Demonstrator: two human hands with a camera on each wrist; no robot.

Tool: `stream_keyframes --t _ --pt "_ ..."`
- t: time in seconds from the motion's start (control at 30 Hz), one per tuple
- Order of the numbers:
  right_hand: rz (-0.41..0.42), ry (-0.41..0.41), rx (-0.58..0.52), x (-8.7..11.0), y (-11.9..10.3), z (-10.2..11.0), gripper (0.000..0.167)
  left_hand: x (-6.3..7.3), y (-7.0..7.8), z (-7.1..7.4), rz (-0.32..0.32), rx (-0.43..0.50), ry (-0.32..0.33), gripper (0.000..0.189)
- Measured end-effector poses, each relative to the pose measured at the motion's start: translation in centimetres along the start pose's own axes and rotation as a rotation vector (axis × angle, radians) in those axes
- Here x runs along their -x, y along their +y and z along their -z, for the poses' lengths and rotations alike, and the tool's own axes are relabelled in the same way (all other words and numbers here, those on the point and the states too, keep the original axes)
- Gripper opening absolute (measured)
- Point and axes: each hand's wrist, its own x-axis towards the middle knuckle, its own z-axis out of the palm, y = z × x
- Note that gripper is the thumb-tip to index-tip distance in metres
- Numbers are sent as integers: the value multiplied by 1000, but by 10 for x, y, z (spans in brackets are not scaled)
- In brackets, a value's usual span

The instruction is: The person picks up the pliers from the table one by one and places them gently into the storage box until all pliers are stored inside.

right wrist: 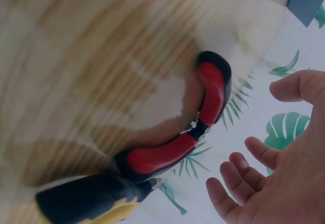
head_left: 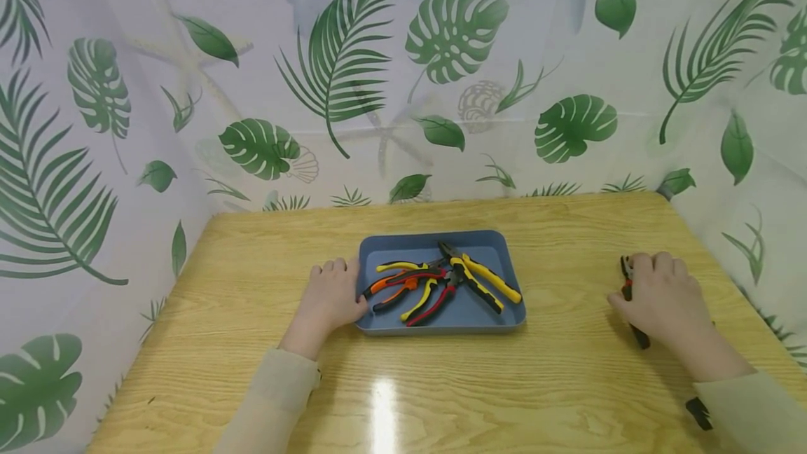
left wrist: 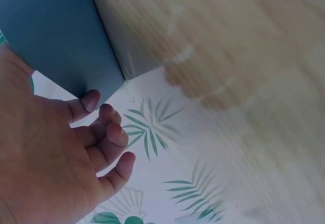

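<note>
My left hand (head_left: 330,296) is at the left side of a blue-grey tray (head_left: 441,330). In the left wrist view its loosely bent fingers touch the tray's outer wall (left wrist: 56,31). Over at the right, my right hand (head_left: 668,296) hovers above pliers with red and black handles (right wrist: 213,89), partly covering them in the head view. From the right wrist its fingers look relaxed and apart from the pliers. A second tool with a black and yellow handle (right wrist: 81,198) lies close to them; the right sleeve partly hides it in the head view.
Several pliers lie piled in the tray, among them a yellow and black pair (head_left: 485,286) and an orange and black pair (head_left: 394,291). The wooden table (head_left: 504,391) meets a leaf-patterned cloth (head_left: 378,90) at the back and sides.
</note>
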Motion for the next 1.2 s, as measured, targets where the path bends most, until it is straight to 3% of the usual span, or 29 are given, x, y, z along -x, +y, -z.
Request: stream_keyframes --t 0.5,0.9,1.2 --pt "-5 30 11 6 9 -5 71 0 0 3 3 -3 2 66" --pt "-73 -85 -46 10 22 -8 75 1 1 4 6 1 0 65" --pt "-65 -88 -53 11 24 -10 68 0 -1 0 2 7 -5 66"
